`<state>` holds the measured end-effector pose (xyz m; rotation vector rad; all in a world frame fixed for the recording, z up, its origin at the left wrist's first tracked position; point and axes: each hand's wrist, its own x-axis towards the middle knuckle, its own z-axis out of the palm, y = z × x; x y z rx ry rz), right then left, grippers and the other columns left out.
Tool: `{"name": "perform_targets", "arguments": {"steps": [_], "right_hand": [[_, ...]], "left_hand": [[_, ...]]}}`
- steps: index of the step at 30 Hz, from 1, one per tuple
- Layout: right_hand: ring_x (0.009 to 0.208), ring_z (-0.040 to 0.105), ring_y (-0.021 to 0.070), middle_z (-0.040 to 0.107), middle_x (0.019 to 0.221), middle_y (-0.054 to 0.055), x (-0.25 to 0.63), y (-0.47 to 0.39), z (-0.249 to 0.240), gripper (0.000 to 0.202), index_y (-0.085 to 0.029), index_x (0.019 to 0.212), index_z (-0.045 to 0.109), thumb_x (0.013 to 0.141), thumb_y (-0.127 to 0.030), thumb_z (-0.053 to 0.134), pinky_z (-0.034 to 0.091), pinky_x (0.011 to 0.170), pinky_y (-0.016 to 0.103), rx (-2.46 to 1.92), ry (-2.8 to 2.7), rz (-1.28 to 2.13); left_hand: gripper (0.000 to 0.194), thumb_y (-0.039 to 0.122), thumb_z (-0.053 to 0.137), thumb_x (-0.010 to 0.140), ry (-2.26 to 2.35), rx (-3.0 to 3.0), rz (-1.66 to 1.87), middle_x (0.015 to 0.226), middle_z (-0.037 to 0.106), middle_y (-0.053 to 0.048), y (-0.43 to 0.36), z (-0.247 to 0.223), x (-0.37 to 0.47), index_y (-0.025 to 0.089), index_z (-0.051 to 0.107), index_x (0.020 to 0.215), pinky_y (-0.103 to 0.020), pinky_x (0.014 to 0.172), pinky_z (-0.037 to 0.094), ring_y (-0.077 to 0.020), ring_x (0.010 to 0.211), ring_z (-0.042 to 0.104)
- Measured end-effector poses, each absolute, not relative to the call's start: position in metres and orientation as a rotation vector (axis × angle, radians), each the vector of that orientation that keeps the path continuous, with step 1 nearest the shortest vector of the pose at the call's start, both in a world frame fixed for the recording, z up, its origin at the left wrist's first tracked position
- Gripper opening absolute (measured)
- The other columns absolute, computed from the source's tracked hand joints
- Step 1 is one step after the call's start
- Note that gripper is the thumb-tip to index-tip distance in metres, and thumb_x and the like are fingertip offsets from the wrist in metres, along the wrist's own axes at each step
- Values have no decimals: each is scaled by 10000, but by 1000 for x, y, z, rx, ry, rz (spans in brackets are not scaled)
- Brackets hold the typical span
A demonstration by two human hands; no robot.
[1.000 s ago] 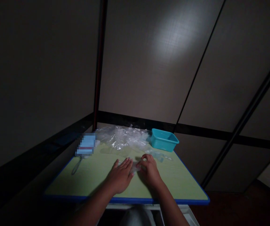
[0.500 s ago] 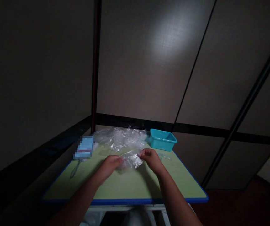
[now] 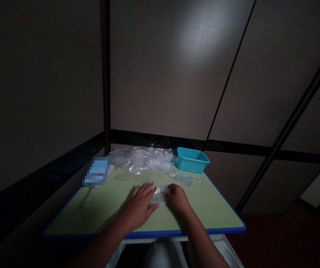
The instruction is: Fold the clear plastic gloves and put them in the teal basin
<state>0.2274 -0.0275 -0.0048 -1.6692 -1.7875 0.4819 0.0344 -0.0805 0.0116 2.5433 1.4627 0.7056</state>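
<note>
A small crumpled clear plastic bag [image 3: 160, 195] lies low over the middle of the green tabletop [image 3: 204, 212]. My right hand [image 3: 177, 198] pinches its right side between thumb and fingertips. On the other side, my left hand [image 3: 141, 204] is spread out flat with its fingers apart, its thumb and fingertips along the bag's left edge. A large heap of clear plastic bags [image 3: 143, 160] spreads across the back of the table, beyond both hands.
At the back right stands a turquoise plastic basket [image 3: 193, 166]. Flat clear plastic pieces [image 3: 186, 179] lie in front of it. A blurred-out blue item with a strap [image 3: 97, 172] sits at the left edge. Dark panelled walls [image 3: 160, 93] close in behind and left.
The small bag has come down closer to the tabletop and nearer to me. My left hand has gone from gripping its edge to lying spread beside it; my right hand still pinches it.
</note>
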Motion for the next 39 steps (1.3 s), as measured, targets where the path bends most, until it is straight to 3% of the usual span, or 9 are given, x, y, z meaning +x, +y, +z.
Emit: {"name": "perform_targets", "arguments": {"steps": [4, 9, 12, 16, 20, 23, 27, 33, 39], "right_hand": [[704, 589, 174, 670, 774, 50, 224, -32, -5, 292, -170, 991, 605, 716, -254, 553, 357, 625, 248, -1694, -1820, 405], [806, 604, 184, 677, 870, 53, 223, -37, -5, 296, -183, 1016, 595, 733, -238, 530, 364, 704, 254, -1713, -1846, 360], [828, 604, 187, 674, 883, 48, 223, -37, -4, 308, -194, 1044, 582, 747, -245, 518, 365, 724, 260, -1722, -1851, 353], [891, 583, 220, 646, 955, 85, 224, -40, -2, 376, -183, 1135, 535, 779, -302, 502, 370, 748, 291, -1742, -1800, 284], [1019, 508, 250, 587, 1058, 105, 228, -51, 5, 325, -199, 1084, 575, 776, -279, 512, 354, 826, 326, -1635, -1797, 126], [1054, 484, 225, 579, 1083, 79, 231, -64, 11, 281, -225, 1048, 599, 782, -244, 510, 345, 873, 317, -1378, -1962, 210], [1069, 490, 185, 592, 1107, 48, 235, -83, 16, 240, -249, 1024, 615, 825, -246, 480, 327, 929, 310, -1034, -2164, 347], [1128, 487, 191, 596, 1157, 45, 248, -95, 17, 244, -275, 1039, 622, 845, -278, 473, 194, 1036, 397, -1075, -2265, 430], [1185, 447, 215, 559, 1219, 76, 259, -93, 19, 272, -269, 1034, 646, 857, -359, 459, 189, 1035, 466, -1088, -2385, 436]], "left_hand": [[813, 662, 348, 789, 1461, 2594, 460, 1469, 129, -110, -89, 5, 59, 150, 206, 1405, -510, 1067, 54, -268, 1350, 73], [924, 736, 309, 737, 1549, 2542, 409, 1458, 112, -156, -85, -1, 73, 102, 206, 1402, -539, 1057, 26, -293, 1347, 45], [876, 706, 312, 760, 1567, 2522, 409, 1454, 138, -155, -81, -5, 72, 111, 225, 1398, -546, 1051, 34, -294, 1345, 73], [686, 527, 412, 819, 1555, 2549, 538, 1465, 164, -89, -78, -5, 62, 189, 247, 1392, -524, 1059, 43, -253, 1348, 110], [446, 333, 453, 836, 1571, 2524, 657, 1393, 372, -37, -72, -1, 37, 270, 442, 1278, -496, 1065, 78, -211, 1305, 262], [399, 256, 420, 858, 1442, 2513, 642, 1368, 413, -12, -68, 1, 17, 301, 470, 1252, -445, 1064, 147, -175, 1274, 327], [425, 266, 404, 884, 1263, 2550, 569, 1394, 368, 13, -69, 3, 7, 330, 395, 1303, -430, 1071, 141, -157, 1303, 274], [419, 330, 343, 920, 1195, 2622, 478, 1411, 333, 22, -72, 2, 9, 347, 326, 1339, -426, 1075, 133, -155, 1316, 243], [477, 322, 333, 924, 1321, 2641, 511, 1480, 83, 15, -69, -3, 10, 342, 206, 1383, -448, 1066, 151, -182, 1349, 120]]}}
